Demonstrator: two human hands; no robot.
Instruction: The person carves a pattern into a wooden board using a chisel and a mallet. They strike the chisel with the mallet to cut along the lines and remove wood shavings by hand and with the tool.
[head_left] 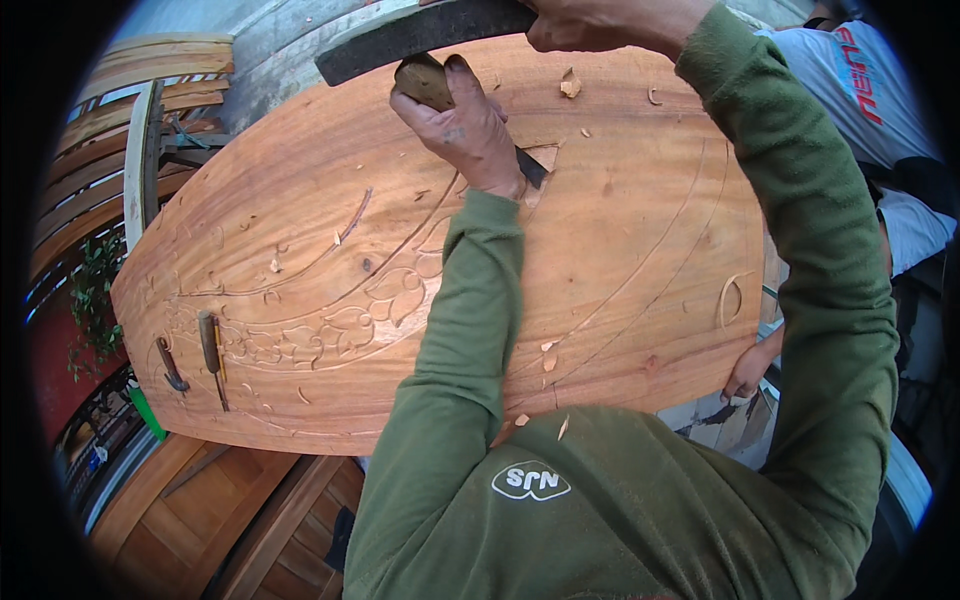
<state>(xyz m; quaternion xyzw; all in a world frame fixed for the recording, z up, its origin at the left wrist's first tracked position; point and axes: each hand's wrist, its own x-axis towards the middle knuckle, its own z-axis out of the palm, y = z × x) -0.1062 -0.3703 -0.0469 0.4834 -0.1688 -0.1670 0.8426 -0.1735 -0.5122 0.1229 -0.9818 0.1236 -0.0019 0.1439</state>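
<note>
The chisel [531, 167], its tip by a pale chip [543, 155] on the wooden panel [620, 220], is clasped in the left hand [468, 138], while the right hand [590, 22] clenches a dark bar [425, 40] near its handle [424, 84].

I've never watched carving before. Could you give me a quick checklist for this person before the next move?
1. Chisel gripped: ok, the left hand has its fingers around the handle.
2. Dark bar held: ok, in the right hand.
3. Blade tip seated in the carved wooden panel: cannot tell from this angle.
4. Panel free of loose bits: not ok, a wood chip and a curled shaving lie on it.
5. Wooden-handled tool out of the way: ok, at the panel's left end.
6. Other person's hand away from the blade: ok, at the panel's lower right edge.
</note>
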